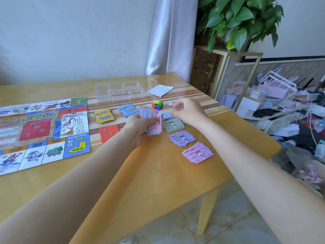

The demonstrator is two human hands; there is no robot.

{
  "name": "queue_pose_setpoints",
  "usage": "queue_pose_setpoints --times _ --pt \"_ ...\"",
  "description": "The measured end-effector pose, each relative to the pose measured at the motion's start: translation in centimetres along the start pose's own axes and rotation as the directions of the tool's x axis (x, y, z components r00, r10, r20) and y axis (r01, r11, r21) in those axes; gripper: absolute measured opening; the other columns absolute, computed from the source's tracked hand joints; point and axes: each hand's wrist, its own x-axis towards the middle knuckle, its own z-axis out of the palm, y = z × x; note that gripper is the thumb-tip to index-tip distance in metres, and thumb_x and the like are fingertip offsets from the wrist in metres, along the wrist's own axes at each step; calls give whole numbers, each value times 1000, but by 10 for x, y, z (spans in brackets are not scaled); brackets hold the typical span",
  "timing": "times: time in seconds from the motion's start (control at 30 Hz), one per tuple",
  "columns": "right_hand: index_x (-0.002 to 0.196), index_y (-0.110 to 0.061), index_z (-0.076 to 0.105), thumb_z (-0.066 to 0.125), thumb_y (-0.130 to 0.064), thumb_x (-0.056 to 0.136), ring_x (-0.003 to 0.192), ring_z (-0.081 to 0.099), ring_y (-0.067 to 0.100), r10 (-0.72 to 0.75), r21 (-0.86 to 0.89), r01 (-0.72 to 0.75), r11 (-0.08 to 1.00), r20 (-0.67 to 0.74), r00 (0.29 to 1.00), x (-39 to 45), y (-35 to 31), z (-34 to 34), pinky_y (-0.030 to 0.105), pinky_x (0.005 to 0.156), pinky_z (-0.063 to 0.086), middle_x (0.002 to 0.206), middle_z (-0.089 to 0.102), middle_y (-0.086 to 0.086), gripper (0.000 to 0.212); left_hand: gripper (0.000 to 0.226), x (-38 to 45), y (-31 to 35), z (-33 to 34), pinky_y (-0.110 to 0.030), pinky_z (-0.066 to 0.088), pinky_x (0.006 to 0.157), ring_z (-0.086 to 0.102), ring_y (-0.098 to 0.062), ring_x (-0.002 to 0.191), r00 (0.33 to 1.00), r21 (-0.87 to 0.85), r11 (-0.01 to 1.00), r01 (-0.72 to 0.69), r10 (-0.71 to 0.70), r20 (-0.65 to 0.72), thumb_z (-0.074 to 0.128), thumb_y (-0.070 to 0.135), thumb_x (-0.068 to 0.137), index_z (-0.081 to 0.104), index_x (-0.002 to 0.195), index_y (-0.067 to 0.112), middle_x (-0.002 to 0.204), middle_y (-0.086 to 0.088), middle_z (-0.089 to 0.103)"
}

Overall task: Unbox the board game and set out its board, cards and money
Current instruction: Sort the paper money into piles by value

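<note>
Play money is mid-sort: the left hand grips a fanned wad of mixed notes, fingers curled under it and thumb on top. The right hand pinches a single blue note at its far end, just beside the wad, fingers closed on its edge. That note lies over a small blue stack on the worktop.

Toward the near right edge, three sorted piles run in a line: green notes, then purple notes, then pink notes, each apart from the next. Just beyond the hands sit a cluster of coloured pawns and a small blue star-shaped piece.

Left of the wad lie a blue card deck, a yellow card deck and, nearer, a red card deck marked with question marks. The game board lies unfolded flat along the worktop's left side. At the far edge rest a clear plastic tray insert and a white folded sheet.
</note>
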Motion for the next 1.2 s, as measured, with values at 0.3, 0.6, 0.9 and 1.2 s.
queue_pose_setpoints --times 0.3,0.6,0.9,1.2 --pt "93 -13 66 79 -15 73 60 54 11 -181 92 161 983 276 944 -5 -18 -5 30 63 45 68 60 -5 24 22 -22 8 -8 -41 59 67 71 -23 75 899 -168 972 165 -78 430 42 19 99 61 103 8 88 -12 71" --pt "94 -13 72 76 -20 77 62 51 5 -177 16 178 984 230 957 -19 -16 -24 18 55 37 71 60 -10 19 20 -36 9 -7 -25 58 58 72 -24 77 866 34 988 153 -151 477 48 -3 92 57 107 6 90 -10 73" --pt "100 -6 60 66 -3 84 48 55 6 25 -40 -2 999 576 817 -41 -10 -53 17 46 40 67 64 6 18 33 -57 10 0 -22 56 54 72 -23 76 842 240 964 115 -223 492 53 -1 90 55 121 10 99 -13 71" --pt "79 -5 59 67 -5 83 39 53 5 268 -234 -150 961 635 725 -59 14 -57 14 37 37 50 65 1 9 25 -73 8 2 -22 57 59 72 -23 81 815 350 931 103 -280 506 48 -1 93 56 116 6 101 -11 72"
